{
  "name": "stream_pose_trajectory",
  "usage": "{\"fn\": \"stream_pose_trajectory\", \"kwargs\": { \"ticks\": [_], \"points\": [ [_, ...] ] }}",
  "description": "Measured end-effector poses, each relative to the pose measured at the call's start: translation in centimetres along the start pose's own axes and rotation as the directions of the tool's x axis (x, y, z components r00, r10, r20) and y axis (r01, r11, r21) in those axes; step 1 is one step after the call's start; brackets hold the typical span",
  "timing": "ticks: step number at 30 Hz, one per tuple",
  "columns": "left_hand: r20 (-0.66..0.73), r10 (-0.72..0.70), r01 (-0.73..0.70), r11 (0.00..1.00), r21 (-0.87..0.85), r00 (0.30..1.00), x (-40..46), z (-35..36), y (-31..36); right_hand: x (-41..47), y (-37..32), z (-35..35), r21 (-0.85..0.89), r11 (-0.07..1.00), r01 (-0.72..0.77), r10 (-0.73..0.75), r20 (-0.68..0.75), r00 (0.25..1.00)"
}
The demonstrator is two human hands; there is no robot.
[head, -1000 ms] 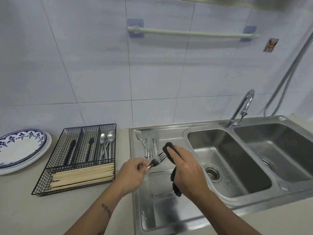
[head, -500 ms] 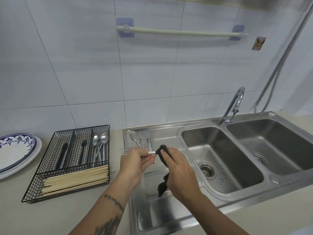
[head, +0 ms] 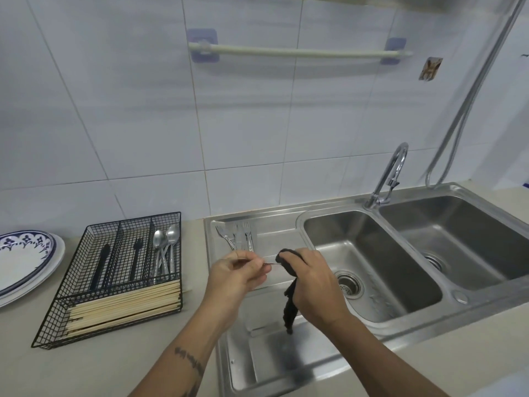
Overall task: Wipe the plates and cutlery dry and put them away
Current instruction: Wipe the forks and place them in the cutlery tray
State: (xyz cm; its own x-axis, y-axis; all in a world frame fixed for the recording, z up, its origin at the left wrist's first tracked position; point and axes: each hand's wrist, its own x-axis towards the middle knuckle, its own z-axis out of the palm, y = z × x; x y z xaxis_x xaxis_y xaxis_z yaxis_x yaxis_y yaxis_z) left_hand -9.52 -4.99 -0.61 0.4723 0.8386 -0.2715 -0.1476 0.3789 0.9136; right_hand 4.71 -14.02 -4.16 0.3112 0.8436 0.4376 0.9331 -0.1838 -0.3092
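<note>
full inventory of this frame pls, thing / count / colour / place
fork: 1, silver, held between both hands over the drainboard
cloth: 1, black, wrapped on the fork's end, tail hanging
loose cutlery: several, silver, back of drainboard; count unclear
sink: 1, steel, two basins plus drainboard
faucet: 1, chrome, behind the basins
organiser: 1, black wire, counter left of sink
spoons: 2, silver, organiser's right slot
dark cutlery: 2, black, organiser's other slots
chopsticks: bundle, pale wood, organiser's front section
plates: stack, white and blue, far left
towel rail: 1, white, wall
left hand: pinches fork
right hand: grips cloth
</note>
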Motion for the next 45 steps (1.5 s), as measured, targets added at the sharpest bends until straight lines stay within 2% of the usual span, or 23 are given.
{"fn": "stream_pose_trajectory", "kwargs": {
  "ticks": [2,5,8,10,14,19,28,35,38,45],
  "points": [
    [-0.087,0.055,-0.052,0.998,0.038,0.995,0.5,-0.1,-0.2,0.1,-0.3,-0.1,-0.023,1.000,-0.011,0.010,-0.033,0.999],
    [-0.158,0.017,-0.017,1.000,0.001,0.987,1.1,0.1,-0.3,0.3,-2.1,-0.3,-0.011,0.999,0.038,-0.039,-0.070,0.997],
    [-0.165,-0.075,0.061,0.994,-0.089,0.983,1.4,0.6,-0.2,0.0,-3.2,0.6,-0.018,0.990,0.140,-0.141,-0.026,0.990],
    [-0.184,-0.127,0.103,0.985,-0.135,0.975,1.7,0.5,-0.2,-0.5,-2.7,1.3,-0.049,0.989,0.136,-0.136,0.004,0.991],
    [-0.203,-0.170,0.149,0.982,-0.118,0.964,2.3,-0.5,-0.6,-0.9,-1.9,1.2,-0.066,0.997,0.028,-0.025,0.051,0.998],
    [-0.172,-0.154,0.142,0.986,-0.082,0.973,2.8,-0.9,-0.4,0.1,-3.3,2.1,-0.038,0.986,0.164,-0.161,0.070,0.985],
    [-0.317,-0.089,0.064,0.994,-0.087,0.944,5.5,-6.4,-0.1,1.9,-1.5,2.5,-0.071,0.997,-0.003,0.017,0.199,0.980],
    [-0.400,-0.080,0.142,0.982,0.126,0.913,8.5,-10.5,0.7,5.0,-2.7,4.2,-0.029,1.000,0.012,-0.006,0.211,0.977],
    [-0.465,-0.080,0.174,0.971,0.162,0.882,10.2,-12.9,1.5,6.2,-3.1,5.6,-0.007,1.000,0.012,-0.010,0.238,0.971],
    [-0.626,0.102,0.196,0.901,0.388,0.773,13.7,-18.2,4.5,7.0,-3.1,8.5,0.059,0.998,-0.031,0.010,0.330,0.944]
  ]
}}
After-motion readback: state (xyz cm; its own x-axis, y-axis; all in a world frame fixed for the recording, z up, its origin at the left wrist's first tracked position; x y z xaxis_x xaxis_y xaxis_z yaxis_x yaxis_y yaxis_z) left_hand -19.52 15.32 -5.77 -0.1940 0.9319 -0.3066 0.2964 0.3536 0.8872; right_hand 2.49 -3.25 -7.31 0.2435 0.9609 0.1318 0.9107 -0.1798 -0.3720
